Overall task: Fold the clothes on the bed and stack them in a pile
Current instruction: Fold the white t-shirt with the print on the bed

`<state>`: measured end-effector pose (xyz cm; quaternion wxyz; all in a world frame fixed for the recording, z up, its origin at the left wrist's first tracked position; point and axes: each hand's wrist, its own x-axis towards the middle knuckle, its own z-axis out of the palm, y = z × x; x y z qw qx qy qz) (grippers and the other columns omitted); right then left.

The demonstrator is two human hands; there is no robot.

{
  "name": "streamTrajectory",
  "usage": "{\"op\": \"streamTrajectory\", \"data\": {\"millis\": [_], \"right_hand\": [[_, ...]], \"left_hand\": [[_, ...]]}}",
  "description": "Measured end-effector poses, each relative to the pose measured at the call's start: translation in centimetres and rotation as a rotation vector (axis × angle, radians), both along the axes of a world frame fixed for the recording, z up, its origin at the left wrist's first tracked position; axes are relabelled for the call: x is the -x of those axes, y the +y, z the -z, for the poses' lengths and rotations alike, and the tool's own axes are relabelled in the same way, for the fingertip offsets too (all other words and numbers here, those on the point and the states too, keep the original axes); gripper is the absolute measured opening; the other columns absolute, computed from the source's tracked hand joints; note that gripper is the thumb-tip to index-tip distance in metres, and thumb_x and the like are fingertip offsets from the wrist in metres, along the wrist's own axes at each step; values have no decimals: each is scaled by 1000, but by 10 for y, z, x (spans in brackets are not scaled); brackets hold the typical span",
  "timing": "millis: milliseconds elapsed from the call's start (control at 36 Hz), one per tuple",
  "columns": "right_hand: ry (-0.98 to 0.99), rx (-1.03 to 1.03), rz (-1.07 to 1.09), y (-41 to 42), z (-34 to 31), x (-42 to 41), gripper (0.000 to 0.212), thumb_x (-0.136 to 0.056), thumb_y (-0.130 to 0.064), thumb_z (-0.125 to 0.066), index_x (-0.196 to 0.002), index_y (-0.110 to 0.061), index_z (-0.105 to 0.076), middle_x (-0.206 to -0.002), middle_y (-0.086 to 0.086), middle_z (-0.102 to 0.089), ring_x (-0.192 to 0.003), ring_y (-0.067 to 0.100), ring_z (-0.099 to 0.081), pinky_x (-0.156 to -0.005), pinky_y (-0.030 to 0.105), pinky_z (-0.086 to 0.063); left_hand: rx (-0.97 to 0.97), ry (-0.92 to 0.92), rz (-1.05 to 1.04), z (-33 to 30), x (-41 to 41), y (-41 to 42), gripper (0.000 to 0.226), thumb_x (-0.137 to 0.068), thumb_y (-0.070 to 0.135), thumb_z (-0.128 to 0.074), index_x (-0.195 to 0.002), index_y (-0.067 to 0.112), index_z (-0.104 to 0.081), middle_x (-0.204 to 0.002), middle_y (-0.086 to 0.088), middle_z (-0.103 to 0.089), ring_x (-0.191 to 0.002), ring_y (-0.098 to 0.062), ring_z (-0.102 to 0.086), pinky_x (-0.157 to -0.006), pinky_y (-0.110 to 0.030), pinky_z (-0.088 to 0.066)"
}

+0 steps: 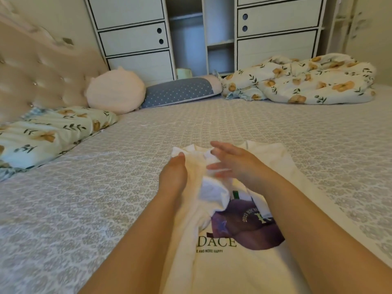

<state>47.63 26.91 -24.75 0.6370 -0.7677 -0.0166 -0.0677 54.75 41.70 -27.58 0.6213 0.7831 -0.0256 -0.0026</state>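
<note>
Hands: two; left hand grips a bunched fold of the shirt, right hand hovers above it, fingers straight.
Shirt: one white printed t-shirt on the bed, long axis running away from the person, collar at the far end.
Pillows: three at the headboard side.
Duvet: one, floral, far right.

Patterned bed under shirt, pillows, duvet

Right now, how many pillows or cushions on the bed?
3. A floral pillow near the headboard at left, a round pink cushion behind it, and a blue dotted pillow beside that. The crumpled duvet may hide more.
</note>
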Motion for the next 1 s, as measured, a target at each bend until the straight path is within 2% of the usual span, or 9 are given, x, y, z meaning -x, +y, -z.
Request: {"op": "streamTrajectory", "data": {"millis": [83,167,250,306,417,556,639,778,1000], "right_hand": [[-104,213,201,-9,5,-6,28,-100,-19,-42,-121,-33,-54,-132,-5,-54,-107,8,-56,-83,23,-43],[-130,531,227,-6,16,-9,35,-98,-16,-40,-129,-24,-55,-138,-4,-48,-121,11,-46,-93,19,-33],[38,1061,8,8,32,-13,57,-96,-44,-36,-146,-17,-32,-153,0,-28,-142,24,-23,-114,38,-22],[201,1214,-80,14,44,-13,77,-91,-62,-29,-153,-23,-5,-160,-4,1,-147,20,6,-118,46,0],[238,1212,-13,15,52,-3,83,-87,-69,-26,-152,-27,7,-159,-7,11,-145,12,16,-116,43,11],[189,1193,119,24,55,35,77,-91,-68,-18,-153,-25,-4,-161,-4,5,-147,15,7,-117,43,4],[233,1176,208,29,60,71,70,-95,-62,-13,-153,-23,-3,-160,-4,6,-147,16,6,-118,42,4],[280,1252,480,47,51,155,67,-96,-45,-23,-153,-16,-1,-160,5,10,-146,25,12,-111,50,18],[507,1063,461,68,51,279,60,-100,-42,-17,-153,-21,2,-159,6,13,-147,24,6,-117,48,0]], "left_hand": [[-193,-130,40,1,-1,-1,44,-101,34,-35,-141,18,-45,-147,-6,-43,-134,-25,-39,-111,-35,-27],[-271,-194,132,0,3,-10,46,-97,35,-44,-143,30,-40,-148,-1,-41,-132,-22,-40,-92,-26,-27],[-316,-193,250,3,8,-17,47,-95,35,-45,-142,35,-40,-147,2,-42,-128,-16,-43,-90,-25,-29],[-475,-166,315,9,10,-17,47,-99,35,-36,-146,33,-35,-153,3,-33,-137,-16,-33,-107,-37,-25],[-778,-220,351,23,8,-14,49,-102,43,-16,-150,33,-22,-160,8,-13,-146,-15,-9,-116,-52,-1],[-516,-240,273,21,40,4,54,-100,51,-19,-149,29,-30,-156,8,-27,-144,-11,-21,-118,-39,-13],[-786,-237,304,24,67,26,62,-98,49,-14,-146,17,-34,-152,-4,-34,-139,-22,-29,-115,-44,-22],[-1107,-196,368,29,146,58,78,-92,66,-21,-154,23,1,-160,5,10,-147,-15,10,-119,-40,3],[-1169,-196,338,34,272,108,79,-90,69,-15,-153,24,5,-160,4,14,-146,-15,15,-117,-40,8]]}}
